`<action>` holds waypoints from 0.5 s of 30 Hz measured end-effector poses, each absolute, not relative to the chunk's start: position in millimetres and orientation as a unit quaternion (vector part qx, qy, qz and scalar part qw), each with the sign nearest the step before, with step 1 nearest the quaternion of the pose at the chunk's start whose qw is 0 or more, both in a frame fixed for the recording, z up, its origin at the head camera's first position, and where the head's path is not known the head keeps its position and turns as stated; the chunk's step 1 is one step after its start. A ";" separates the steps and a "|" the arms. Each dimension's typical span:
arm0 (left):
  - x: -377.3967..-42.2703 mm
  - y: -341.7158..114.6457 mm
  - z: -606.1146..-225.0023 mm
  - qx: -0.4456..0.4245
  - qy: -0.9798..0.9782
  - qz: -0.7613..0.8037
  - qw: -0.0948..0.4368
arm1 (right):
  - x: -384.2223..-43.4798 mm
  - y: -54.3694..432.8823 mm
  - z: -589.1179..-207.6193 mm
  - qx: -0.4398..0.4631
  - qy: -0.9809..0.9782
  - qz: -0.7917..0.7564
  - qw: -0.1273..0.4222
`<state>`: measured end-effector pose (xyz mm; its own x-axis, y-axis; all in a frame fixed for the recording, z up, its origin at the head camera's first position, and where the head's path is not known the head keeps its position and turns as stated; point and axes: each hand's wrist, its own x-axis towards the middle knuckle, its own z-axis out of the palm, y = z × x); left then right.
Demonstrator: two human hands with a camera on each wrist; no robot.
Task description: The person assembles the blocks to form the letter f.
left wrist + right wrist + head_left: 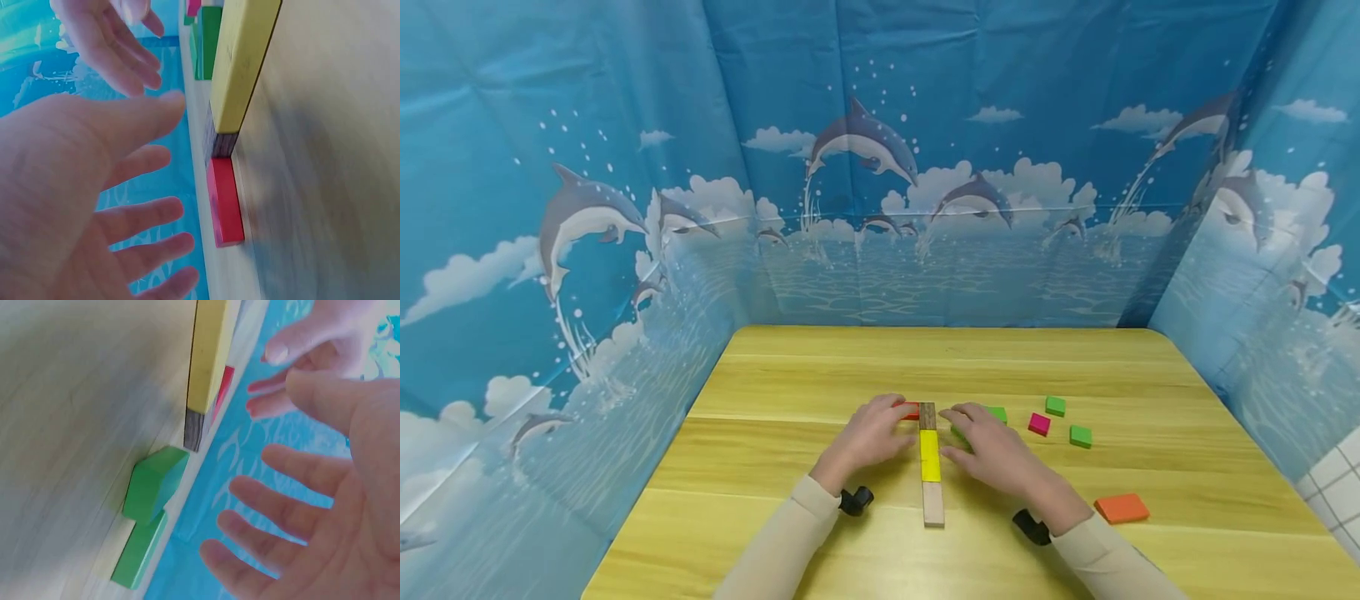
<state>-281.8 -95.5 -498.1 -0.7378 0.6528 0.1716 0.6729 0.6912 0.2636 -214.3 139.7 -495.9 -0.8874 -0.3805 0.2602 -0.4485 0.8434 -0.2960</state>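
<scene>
A straight row of wooden blocks lies on the table, pointing away from me: a pale block (933, 505) at the near end, a yellow block (929, 456) in the middle and a dark brown block (927, 415) at the far end. Left of the brown block is a red block (225, 201), partly covered by fingers in the head view. My left hand (872, 432) hovers beside the row with fingers spread and holds nothing. On the other side my right hand (996, 450), also empty with loose fingers, partly hides two green blocks (153, 484).
Further right lie a magenta block (1039, 424) and two small green blocks, one farther back (1056, 406) and one nearer (1081, 437). An orange block (1122, 508) sits near the right side of the wooden table (820, 358). A dolphin-print curtain (880, 267) surrounds the table.
</scene>
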 end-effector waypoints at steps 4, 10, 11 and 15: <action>-274.4 -95.8 -499.8 -0.371 -0.914 -0.167 -0.007 | -218.8 146.5 -496.1 0.173 -0.956 0.206 0.115; -271.4 -97.8 -506.9 -0.365 -0.913 -0.172 -0.062 | -222.9 156.0 -499.7 0.116 -0.958 0.241 0.104; -271.3 -97.9 -508.0 -0.366 -0.912 -0.172 -0.068 | -223.3 157.0 -500.6 0.111 -0.958 0.243 0.103; -269.5 -97.3 -509.9 -0.368 -0.910 -0.172 -0.085 | -225.5 158.9 -505.9 0.097 -0.958 0.249 0.105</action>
<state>-269.5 -97.3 -509.9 -0.7142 0.6994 -0.0286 0.6405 0.6695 0.3763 -225.5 158.9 -505.9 -0.9589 -0.1335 0.2504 -0.2385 0.8572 -0.4564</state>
